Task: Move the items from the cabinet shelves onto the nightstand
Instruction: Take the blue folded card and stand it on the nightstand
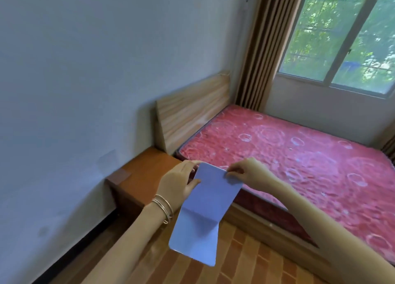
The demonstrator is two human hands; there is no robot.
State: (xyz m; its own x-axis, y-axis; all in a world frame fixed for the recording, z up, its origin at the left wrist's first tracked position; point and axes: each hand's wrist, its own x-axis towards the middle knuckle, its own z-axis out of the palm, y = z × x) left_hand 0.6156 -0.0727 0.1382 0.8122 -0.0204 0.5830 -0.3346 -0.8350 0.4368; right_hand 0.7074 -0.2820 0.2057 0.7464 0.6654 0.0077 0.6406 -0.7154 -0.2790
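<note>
Pale blue creased sheet point(205, 200) hanging in the air before you, near the nightstand point(139, 174) and not on it, your left hand point(176, 183) pinching its top left edge, your right hand point(245, 171) pinching the top right corner, red mattress point(299, 155) beyond.

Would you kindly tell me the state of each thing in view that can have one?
Blue sheet: opened out, creased, held in the air.
Left hand: pinches the sheet's top left corner.
Right hand: pinches its top right corner.
Nightstand: sheet not yet on it.
Curtain: gathered beside the window.
</note>
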